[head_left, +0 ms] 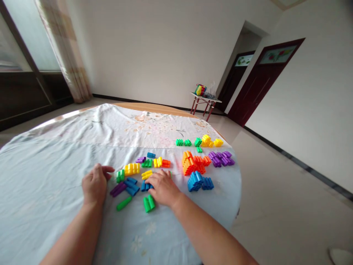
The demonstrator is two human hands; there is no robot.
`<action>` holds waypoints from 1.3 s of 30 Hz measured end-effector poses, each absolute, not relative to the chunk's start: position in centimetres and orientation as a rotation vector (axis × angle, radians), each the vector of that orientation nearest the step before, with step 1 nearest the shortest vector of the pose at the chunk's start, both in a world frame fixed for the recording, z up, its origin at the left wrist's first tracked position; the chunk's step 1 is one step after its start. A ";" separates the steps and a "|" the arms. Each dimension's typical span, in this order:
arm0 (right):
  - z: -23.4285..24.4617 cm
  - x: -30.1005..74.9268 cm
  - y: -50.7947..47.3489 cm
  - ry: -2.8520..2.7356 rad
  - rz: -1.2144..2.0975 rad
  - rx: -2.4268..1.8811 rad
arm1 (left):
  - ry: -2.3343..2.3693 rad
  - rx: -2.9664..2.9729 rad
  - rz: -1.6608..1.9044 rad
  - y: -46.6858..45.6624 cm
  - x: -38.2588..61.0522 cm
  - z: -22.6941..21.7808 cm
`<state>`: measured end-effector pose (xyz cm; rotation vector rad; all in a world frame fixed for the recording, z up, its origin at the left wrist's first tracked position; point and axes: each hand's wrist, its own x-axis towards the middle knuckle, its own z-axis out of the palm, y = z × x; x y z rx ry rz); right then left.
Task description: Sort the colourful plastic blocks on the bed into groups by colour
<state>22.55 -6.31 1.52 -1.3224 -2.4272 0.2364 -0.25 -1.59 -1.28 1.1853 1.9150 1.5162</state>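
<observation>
My left hand [95,184] rests on the cloth at the left, with its foremost fingers stretched to the right and nothing seen in it. Just right of it lie short green plastic tubes [120,176], purple tubes [118,189] and blue tubes [131,186]. Over a small blue tube group [146,186] my right hand [162,187] curls, thumb and fingers at its right end; the fingertips are partly hidden. Yellow tubes [147,174] lie just beyond those fingers. Joined green tubes [149,203] sit below the hand, and a single green tube [124,203] lies farther left.
Sorted clusters stand at the right: orange [189,163], blue [195,181], purple [221,158], yellow [206,141] and green [198,142]. A flowered cloth [55,209] covers the round table. A small side table [205,98] with bags stands by the far wall.
</observation>
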 end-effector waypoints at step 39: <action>3.9 44.4 -11.0 -2.056 0.308 -1.605 | 1.969 1.085 1.526 -2.1 0.5 -1.3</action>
